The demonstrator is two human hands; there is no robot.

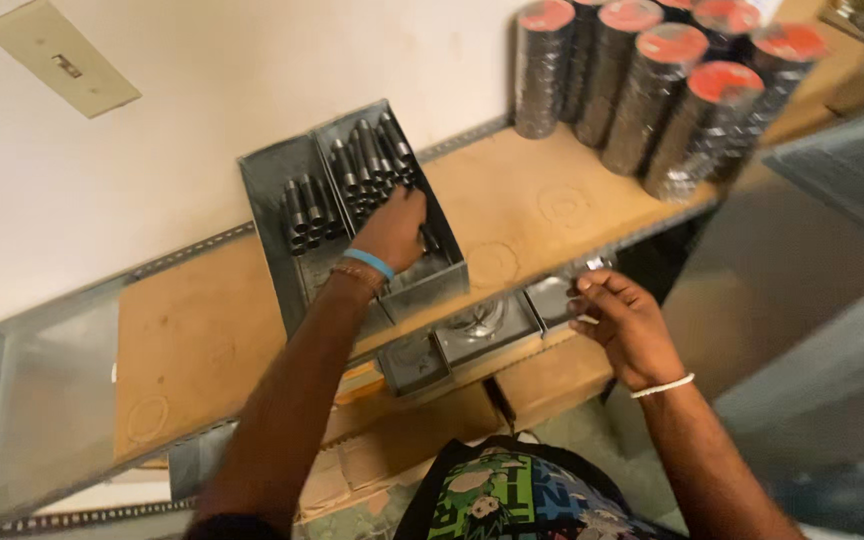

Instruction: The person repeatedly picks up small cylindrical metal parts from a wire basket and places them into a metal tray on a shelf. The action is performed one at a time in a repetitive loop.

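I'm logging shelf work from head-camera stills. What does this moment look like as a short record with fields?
Setting: wooden shelf on a metal frame, against a pale wall
Left hand: reaching into a grey metal bin of dark cylindrical parts
Right hand: at the shelf's front edge, on a small metal tray; grip unclear
Nearby: stacked dark rolls with red centres, back right
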